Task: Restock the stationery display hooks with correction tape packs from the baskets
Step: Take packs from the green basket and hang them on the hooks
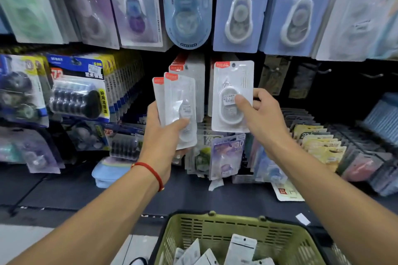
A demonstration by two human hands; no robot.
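Two packs (178, 112) fanned upright in the left hand (160, 135), thumb curled across their fronts, fingers hidden behind. One single pack (232, 97) pinched in the right hand (258, 114), thumb pressed on its price sticker, fingers (261, 94) curled round the right edge. Held just in front of the white packs (193, 66) already hung in the middle row of the display, red header up, hang hole at the top still free. More packs (241, 247) left loose in the green basket (215, 228) below, near the floor.

Probably mid-hanging. To finish well: kept upright and square to the hook, hole lined up with the hook tip first, then slid straight back to rest against the hung ones. Hook itself hidden behind the pack, so likely found by feel. Grip best kept low on the blister, clear of the hole. Left-hand pair better held aside, not allowed to snag the neighbouring row
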